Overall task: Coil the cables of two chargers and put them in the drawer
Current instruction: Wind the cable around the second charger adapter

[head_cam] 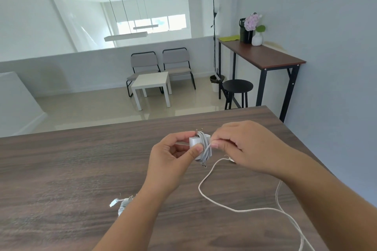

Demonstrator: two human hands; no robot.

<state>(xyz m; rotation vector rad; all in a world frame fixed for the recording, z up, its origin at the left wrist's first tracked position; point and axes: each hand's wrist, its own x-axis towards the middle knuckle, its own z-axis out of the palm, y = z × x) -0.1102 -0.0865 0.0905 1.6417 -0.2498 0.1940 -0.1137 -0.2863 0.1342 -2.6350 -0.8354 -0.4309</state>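
Worktop: dark wood-grain worktop (61,169) carries everything, with both hands working just above it near the far edge.
Left hand: the left hand (169,161) has its grip clenched on the small white cube-shaped plug adapter (193,142), prongs pointing up and away, thumb pressed over the wound turns, probably so they cannot slip loose.
Right hand: the right hand (242,144) pinches the thin white charger cable (208,150) right beside the adapter, grip closed on it, seemingly to keep tension while laying a wrap.
Slack: the rest of that cable trails in a loose loop across the worktop toward the near right edge, so several turns look left to make.
Second charger: a bundled white charger with coiled cable (122,205) lies on the worktop beside the left forearm, partly hidden, apparently done and set aside.
Drawer: not in view.
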